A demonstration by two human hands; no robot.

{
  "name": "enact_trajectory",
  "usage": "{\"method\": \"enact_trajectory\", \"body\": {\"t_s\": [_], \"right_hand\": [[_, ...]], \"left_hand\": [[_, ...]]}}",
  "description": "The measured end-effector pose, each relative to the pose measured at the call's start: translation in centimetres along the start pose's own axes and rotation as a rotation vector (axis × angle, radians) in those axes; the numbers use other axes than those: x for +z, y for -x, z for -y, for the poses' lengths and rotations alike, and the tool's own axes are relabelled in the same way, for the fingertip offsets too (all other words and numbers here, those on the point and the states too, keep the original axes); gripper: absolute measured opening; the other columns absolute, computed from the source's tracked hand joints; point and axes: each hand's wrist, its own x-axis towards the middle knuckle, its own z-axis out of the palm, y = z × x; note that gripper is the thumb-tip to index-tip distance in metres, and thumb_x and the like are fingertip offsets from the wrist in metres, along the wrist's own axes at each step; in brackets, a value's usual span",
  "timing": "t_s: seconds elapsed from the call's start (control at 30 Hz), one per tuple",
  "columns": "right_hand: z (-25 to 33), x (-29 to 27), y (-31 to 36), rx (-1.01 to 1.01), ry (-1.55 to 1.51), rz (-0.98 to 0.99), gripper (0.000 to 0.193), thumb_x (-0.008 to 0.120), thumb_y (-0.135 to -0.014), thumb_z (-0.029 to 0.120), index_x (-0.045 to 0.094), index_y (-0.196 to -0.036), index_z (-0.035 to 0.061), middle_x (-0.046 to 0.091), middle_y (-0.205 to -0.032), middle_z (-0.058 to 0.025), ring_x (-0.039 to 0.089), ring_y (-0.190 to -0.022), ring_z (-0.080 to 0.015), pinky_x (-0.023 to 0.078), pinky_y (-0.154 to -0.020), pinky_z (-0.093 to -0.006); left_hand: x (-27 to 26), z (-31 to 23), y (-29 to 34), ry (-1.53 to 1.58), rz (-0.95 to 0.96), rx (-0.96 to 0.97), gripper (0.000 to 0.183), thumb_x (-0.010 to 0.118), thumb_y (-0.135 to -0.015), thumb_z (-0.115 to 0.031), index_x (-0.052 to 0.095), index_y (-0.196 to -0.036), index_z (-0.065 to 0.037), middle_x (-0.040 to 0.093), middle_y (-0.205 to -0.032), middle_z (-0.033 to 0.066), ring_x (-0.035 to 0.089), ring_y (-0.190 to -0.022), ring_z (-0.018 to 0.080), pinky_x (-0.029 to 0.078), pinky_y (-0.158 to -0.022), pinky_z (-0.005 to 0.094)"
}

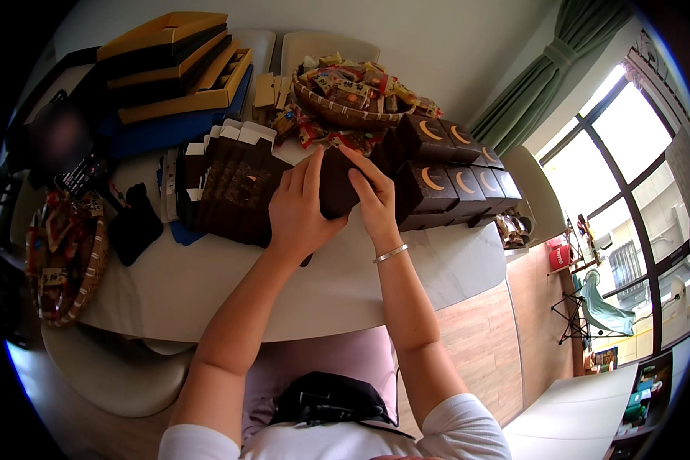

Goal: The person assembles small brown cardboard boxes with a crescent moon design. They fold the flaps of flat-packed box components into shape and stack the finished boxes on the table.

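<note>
– Where is the dark brown carton (337, 186) being held?
– The left hand (301, 205) is gripping its left side and the right hand (378, 201) its right; it is sitting between them.

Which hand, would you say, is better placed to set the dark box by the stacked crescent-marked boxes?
Probably the right hand: it holds the dark box on the right, nearer the stacked boxes, while the left hand sits beside the overlapping cartons.
</note>
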Motion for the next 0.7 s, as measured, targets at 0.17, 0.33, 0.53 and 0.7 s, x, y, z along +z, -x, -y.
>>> {"method": "enact_trajectory", "body": {"t_s": [0.17,0.33,0.53,0.7], "right_hand": [[-0.6,-0.2,-0.1,-0.064,0.104,0.039,0.033,0.055,-0.098,0.009,0.063,-0.129,0.0012,0.065,-0.126,-0.0122,0.061,-0.115,-0.0196,0.046,-0.098,-0.0291],[-0.3,-0.4,0.0,-0.112,0.164,0.096,0.039,0.062,-0.093,0.012,0.061,-0.131,0.0021,0.063,-0.13,-0.0151,0.06,-0.12,-0.0274,0.046,-0.101,-0.0346],[0.3,0.4,0.0,-0.283,0.414,0.077,0.05,0.071,-0.079,0.002,0.06,-0.128,0.0012,0.062,-0.129,-0.0158,0.062,-0.117,-0.028,0.05,-0.097,-0.0357],[0.3,0.7,0.1,-0.272,0.383,0.056,0.043,0.07,-0.082,0.003,0.065,-0.124,0.0029,0.062,-0.129,-0.0161,0.064,-0.115,-0.0291,0.052,-0.096,-0.0363]], "left_hand": [[0.1,0.1,0.0,-0.003,-0.028,0.016,0.104,0.086,-0.057,-0.02,0.037,-0.147,-0.007,0.055,-0.125,0.0154,0.06,-0.108,0.0337,0.057,-0.08,0.042],[-0.6,-0.2,-0.3,0.048,0.035,-0.035,0.099,0.083,-0.062,-0.023,0.037,-0.149,-0.016,0.052,-0.125,0.0132,0.061,-0.106,0.0336,0.057,-0.079,0.0425],[-0.8,-0.3,-0.4,0.174,0.056,-0.132,0.092,0.082,-0.066,-0.024,0.04,-0.147,-0.021,0.049,-0.122,0.0156,0.059,-0.108,0.0352,0.058,-0.075,0.0442],[-0.6,-0.1,-0.2,0.195,0.036,-0.135,0.088,0.084,-0.065,-0.024,0.043,-0.143,-0.018,0.049,-0.123,0.0148,0.058,-0.109,0.0344,0.058,-0.076,0.043]]}}
